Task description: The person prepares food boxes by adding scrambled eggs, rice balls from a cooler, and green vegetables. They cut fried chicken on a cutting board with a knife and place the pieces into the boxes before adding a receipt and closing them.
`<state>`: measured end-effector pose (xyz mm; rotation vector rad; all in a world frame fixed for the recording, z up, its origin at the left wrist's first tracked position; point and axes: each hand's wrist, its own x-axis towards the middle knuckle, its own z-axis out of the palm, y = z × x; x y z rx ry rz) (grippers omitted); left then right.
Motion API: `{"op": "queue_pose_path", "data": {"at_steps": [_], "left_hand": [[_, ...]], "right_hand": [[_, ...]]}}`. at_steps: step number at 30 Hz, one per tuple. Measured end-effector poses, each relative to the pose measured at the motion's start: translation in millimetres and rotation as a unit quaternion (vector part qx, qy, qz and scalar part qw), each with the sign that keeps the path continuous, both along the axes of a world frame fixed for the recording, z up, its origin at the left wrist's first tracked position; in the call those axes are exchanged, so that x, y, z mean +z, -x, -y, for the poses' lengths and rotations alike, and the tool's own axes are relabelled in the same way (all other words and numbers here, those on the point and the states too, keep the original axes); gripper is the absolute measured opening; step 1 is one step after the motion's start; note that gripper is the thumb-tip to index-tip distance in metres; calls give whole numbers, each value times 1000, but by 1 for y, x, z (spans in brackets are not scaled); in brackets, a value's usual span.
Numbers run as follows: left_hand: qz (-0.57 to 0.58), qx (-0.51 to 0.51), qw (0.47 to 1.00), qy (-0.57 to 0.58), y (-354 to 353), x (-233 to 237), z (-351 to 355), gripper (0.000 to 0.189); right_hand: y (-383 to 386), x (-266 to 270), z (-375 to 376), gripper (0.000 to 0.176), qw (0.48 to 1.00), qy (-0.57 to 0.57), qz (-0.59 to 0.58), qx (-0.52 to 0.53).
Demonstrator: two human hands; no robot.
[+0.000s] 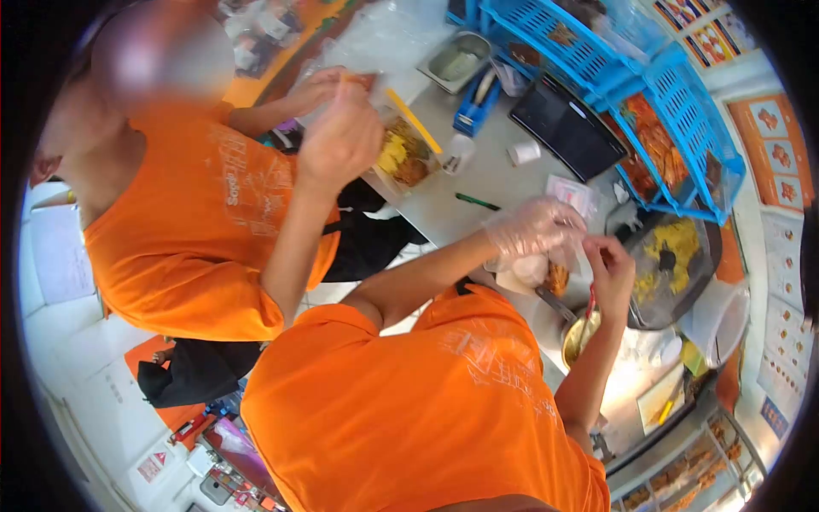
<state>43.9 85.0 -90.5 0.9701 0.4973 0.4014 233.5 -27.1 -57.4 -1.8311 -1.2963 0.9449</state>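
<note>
My left hand (537,229), in a clear plastic glove, is closed in a pinch on thin clear plastic film. My bare right hand (611,271) pinches at the same spot, fingertips close to those of the left. Below them, a piece of browned fried food (558,278) lies beside something white and wrapped (530,270). Metal tongs (556,305) lie near a round container of yellow food (577,339), just under my right wrist.
Left of me, a co-worker in an orange shirt (205,222) works over a clear box of food (401,158). A black tablet (569,126), a green pen (477,201) and a white roll (524,153) lie on the metal counter. Blue baskets (691,119) and a dark pan (670,290) stand beyond.
</note>
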Motion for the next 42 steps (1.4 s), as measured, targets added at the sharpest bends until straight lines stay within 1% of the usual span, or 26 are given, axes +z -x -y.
{"op": "queue_pose_path", "data": {"at_steps": [1, 2, 4, 5, 6, 7, 8, 11, 12, 14, 15, 17, 18, 20, 21, 22, 24, 26, 28, 31, 32, 34, 38, 40, 41, 42], "left_hand": [[-4, 12, 986, -167, 1, -6, 1, 27], [-15, 21, 943, -331, 5, -9, -1, 30], [-37, -13, 955, -295, 9, -4, 1, 49], [-52, -13, 951, -306, 11, -2, 2, 49], [-34, -10, 948, -317, 10, 1, 4, 57], [-11, -8, 945, -328, 9, 2, 4, 66], [-14, -10, 942, -335, 9, 2, 3, 66], [-21, -29, 961, -274, 9, 6, 1, 75], [-65, 78, 921, -375, 10, 13, 1, 67], [-150, 286, 776, -542, 14, 30, 4, 54], [-147, 287, 776, -541, 18, 42, 4, 54], [-90, 165, 828, -529, 21, 60, 11, 24], [-86, 165, 832, -522, 16, 52, 17, 24], [-66, 92, 900, -421, 6, 32, 33, 18], [-104, 44, 945, -307, 1, 33, 30, 28], [-97, 43, 946, -305, -1, 35, 25, 28], [-90, -28, 956, -278, 1, 39, 17, 33], [-62, -17, 959, -276, 6, 47, 11, 34], [-132, -155, 951, -234, 12, 71, -3, 33], [-58, -123, 955, -265, 11, 43, 0, 33], [-57, -124, 955, -263, 11, 36, 1, 33], [20, -87, 967, -237, 11, 24, 10, 31], [-63, -105, 946, -301, 7, 13, 13, 28], [-108, -65, 891, -436, 12, 34, 17, 23], [-107, -67, 892, -435, 10, 32, 20, 23], [-106, -50, 886, -449, 8, 29, 21, 21]], "right_hand": [[2, 5, 2, 12, 1000, 15, -12, 1], [5, 13, 3, 12, 999, 28, -29, 5], [9, 10, 9, 11, 992, 53, -115, -3], [14, 12, 10, 11, 989, 59, -134, 4], [15, 16, 11, 11, 987, 66, -147, 8], [14, 18, 11, 10, 987, 81, -134, 31], [13, 17, 12, 10, 987, 74, -137, 31], [14, 16, 15, 8, 990, 75, -122, 1], [13, 17, 15, 8, 990, 75, -120, 0], [11, 17, 16, 9, 990, 37, -122, -65], [12, 15, 15, 9, 990, 36, -120, -66], [17, 9, 18, 11, 992, -27, -79, -96], [18, 5, 19, 10, 989, -36, -103, -94], [35, 9, 15, 10, 986, -43, -133, -94], [40, 11, 13, 11, 982, -33, -147, -110], [41, 10, 13, 11, 983, -32, -141, -113], [41, 6, 14, 12, 979, -23, -148, -139], [35, 2, 20, 12, 980, -9, -142, -136], [33, 0, 21, 13, 971, -10, -200, -134], [32, 7, 21, 12, 961, 6, -233, -148], [31, 8, 21, 12, 961, 7, -232, -149], [31, 14, 28, 9, 962, 17, -241, -131], [34, 17, 30, 13, 954, 20, -271, -128], [35, 13, 32, 16, 997, 32, -74, -20], [39, 11, 32, 16, 1000, 16, -23, -11], [42, 12, 31, 16, 1000, 16, -22, -12]]}}
